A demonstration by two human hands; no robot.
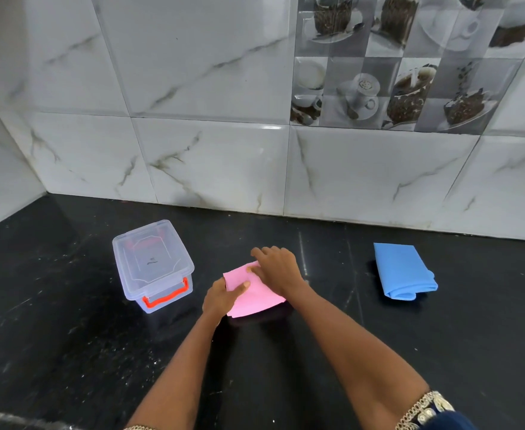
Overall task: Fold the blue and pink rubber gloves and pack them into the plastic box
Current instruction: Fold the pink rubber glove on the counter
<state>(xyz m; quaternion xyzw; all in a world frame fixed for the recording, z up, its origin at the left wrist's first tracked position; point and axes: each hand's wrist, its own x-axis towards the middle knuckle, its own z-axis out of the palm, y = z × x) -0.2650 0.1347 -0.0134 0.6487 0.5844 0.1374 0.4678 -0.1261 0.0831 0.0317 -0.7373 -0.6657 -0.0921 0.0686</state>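
Note:
A pink rubber glove (pixel 256 301), folded into a flat packet, lies on the black counter in the middle of the head view. My left hand (pixel 222 297) pinches its left edge, thumb on top. My right hand (pixel 278 268) presses flat on its far right part, fingers spread. The blue rubber glove (pixel 402 270) lies folded to the right, apart from both hands. The clear plastic box (pixel 152 265) with a red-orange handle stands to the left of the pink glove, its lid on.
The black stone counter (pixel 69 321) meets a marble-tiled wall (pixel 211 162) at the back and on the left. A picture tile of coffee cups is on the upper right of the wall.

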